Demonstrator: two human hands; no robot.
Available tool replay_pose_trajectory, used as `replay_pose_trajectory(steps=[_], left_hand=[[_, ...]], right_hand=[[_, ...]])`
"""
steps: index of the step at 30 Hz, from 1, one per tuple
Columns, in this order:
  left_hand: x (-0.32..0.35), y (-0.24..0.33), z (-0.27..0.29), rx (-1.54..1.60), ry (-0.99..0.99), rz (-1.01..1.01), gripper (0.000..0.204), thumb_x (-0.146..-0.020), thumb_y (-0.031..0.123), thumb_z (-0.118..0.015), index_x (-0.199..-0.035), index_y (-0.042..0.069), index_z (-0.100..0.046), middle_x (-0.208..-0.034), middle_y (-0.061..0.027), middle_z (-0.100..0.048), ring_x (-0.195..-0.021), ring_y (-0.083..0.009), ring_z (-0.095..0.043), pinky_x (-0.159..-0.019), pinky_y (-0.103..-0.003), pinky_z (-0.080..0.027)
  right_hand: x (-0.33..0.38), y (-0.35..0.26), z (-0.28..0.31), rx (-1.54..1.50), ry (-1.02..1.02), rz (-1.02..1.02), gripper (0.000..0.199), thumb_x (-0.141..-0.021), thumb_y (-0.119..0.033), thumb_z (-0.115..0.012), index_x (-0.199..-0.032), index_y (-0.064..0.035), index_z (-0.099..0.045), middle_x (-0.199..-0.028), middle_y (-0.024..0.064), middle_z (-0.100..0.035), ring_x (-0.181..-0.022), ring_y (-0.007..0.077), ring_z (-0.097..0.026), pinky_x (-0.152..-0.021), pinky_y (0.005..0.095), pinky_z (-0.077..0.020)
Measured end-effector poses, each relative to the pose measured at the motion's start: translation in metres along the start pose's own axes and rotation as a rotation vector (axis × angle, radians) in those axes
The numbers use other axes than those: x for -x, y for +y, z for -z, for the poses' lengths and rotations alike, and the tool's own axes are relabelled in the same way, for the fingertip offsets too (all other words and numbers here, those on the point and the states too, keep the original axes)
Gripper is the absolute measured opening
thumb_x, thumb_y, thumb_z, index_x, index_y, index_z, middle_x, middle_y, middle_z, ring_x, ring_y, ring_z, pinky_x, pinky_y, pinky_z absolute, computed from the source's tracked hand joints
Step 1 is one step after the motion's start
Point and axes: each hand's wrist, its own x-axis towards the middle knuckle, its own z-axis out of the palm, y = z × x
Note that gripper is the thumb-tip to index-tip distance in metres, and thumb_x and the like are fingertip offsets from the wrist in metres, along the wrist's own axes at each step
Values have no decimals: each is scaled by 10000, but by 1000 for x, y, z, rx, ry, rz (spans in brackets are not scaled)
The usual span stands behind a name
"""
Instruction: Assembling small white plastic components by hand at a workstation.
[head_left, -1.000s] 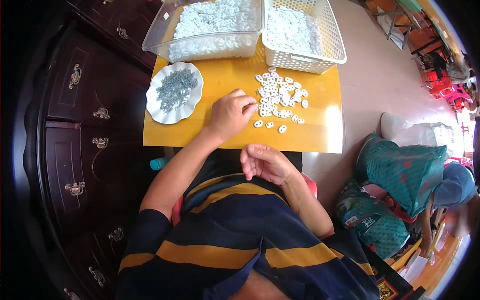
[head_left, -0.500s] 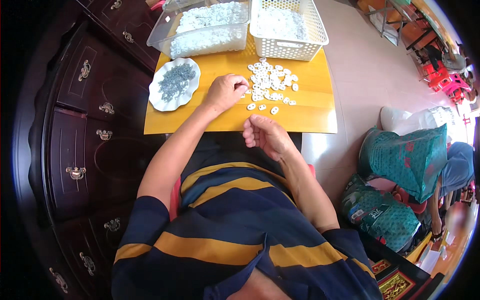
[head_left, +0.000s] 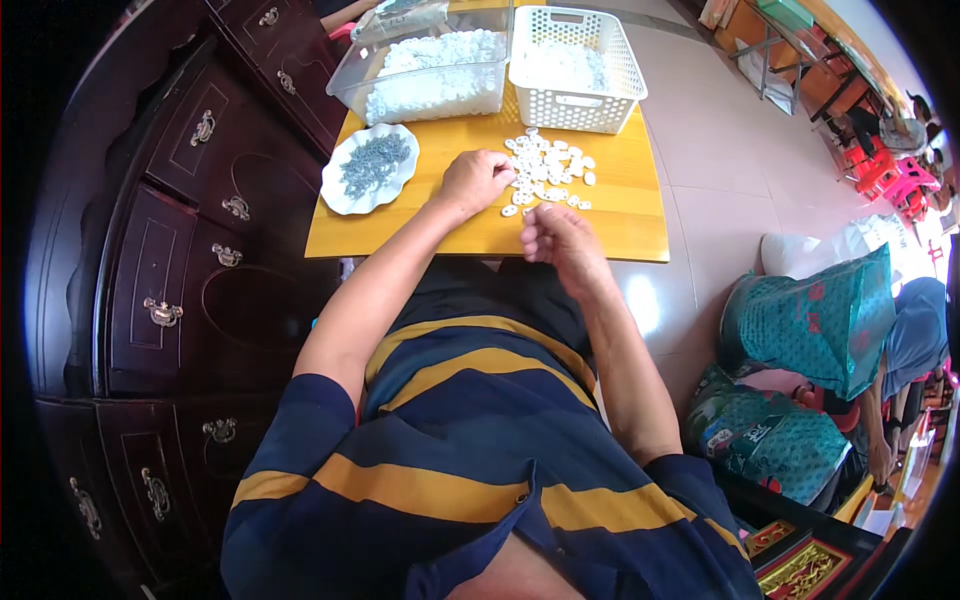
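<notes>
A loose pile of small white oval pieces with holes (head_left: 550, 165) lies on the yellow wooden table (head_left: 380, 235). My left hand (head_left: 476, 184) rests at the pile's left edge, its fingers curled together; what they hold, if anything, is hidden. Over the table's front edge, my right hand (head_left: 568, 245) has its fingers curled and its thumb side by the nearest white pieces. Whether something is pinched there is too small to tell. Left of my left hand is a white wavy-rimmed plate (head_left: 337, 196) heaped with small dark grey pieces (head_left: 372, 165).
At the table's back stand a clear plastic bin (head_left: 347, 92) and a white perforated basket (head_left: 590, 112), both holding white pieces. Dark wooden drawers (head_left: 165, 250) border the left side. Green bags (head_left: 810, 315) stand on the floor at right, near another person's arm (head_left: 880, 440).
My right hand has moved forward, up to the front of the pile. My left hand stays closed beside the pile. The whole view has shifted slightly.
</notes>
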Motion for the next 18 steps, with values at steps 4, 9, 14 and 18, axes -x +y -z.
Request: replay_pose_trajectory(steps=[4, 9, 14, 18], left_hand=[[-6, -13, -1, 46, -4, 6, 193, -879, 221, -688, -945, 53, -757, -851, -140, -730, -767, -251, -705, -724, -357, -545], [-7, -15, 2, 124, -95, 3, 194, -876, 133, -637, -1002, 55, -762, -867, -112, -752, -754, -191, -701, -705, -333, -540], [-6, -9, 3, 110, -87, -33, 194, -830, 154, -669, -979, 86, -772, -846, -118, -742, -761, -240, -715, -727, -354, -561], [-5, -7, 4, 70, -93, -49, 188, -814, 159, -696, -975, 106, -777, -823, -108, -734, -745, -229, -708, -706, -350, -557]], right_hand=[[-2, -11, 18, -26, 219, 131, 265, -1053, -302, -533, -989, -68, -639, -792, 26, -681, -661, 104, -644, -641, 237, -544], [-4, -6, 25, -37, 295, 207, 271, -1039, -303, -556, -977, -54, -642, -801, 42, -683, -684, 119, -638, -674, 258, -531], [-6, -2, 26, -75, 325, 258, 268, -1042, -298, -560, -975, -52, -640, -799, 45, -680, -683, 122, -635, -667, 257, -527], [-8, -2, 30, -75, 363, 341, 264, -1044, -290, -563, -962, -49, -634, -792, 45, -671, -673, 120, -618, -643, 255, -507]])
